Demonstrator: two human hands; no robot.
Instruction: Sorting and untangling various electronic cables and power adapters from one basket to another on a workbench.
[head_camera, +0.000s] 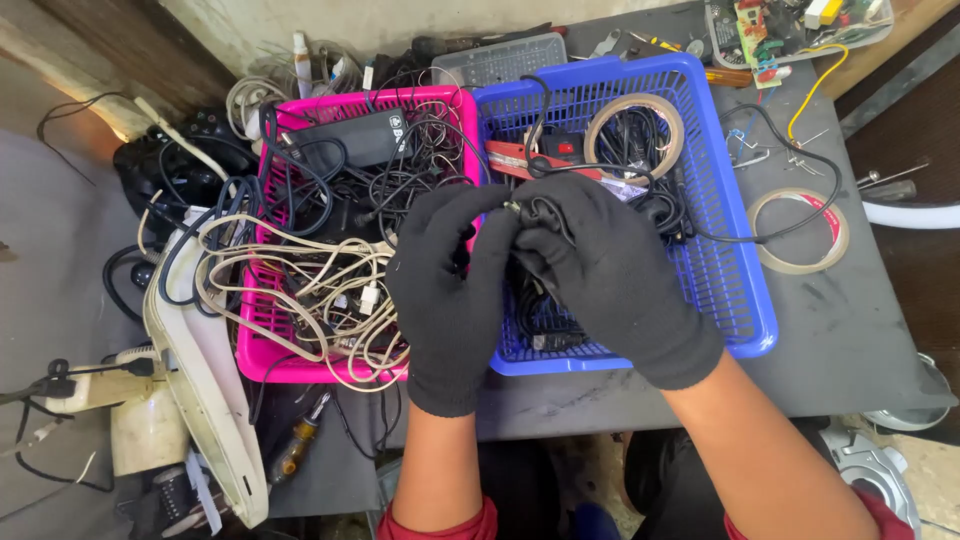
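Light is even and fairly bright, diffuse, seemingly from above — shadows under the pink basket and blue basket are soft and short. A warm glow flares at the far left on the floor. The black gloves swallow detail, so finger outlines merge. Focus is sharp in the centre; the corners bend slightly and soften — perhaps wide-lens distortion.
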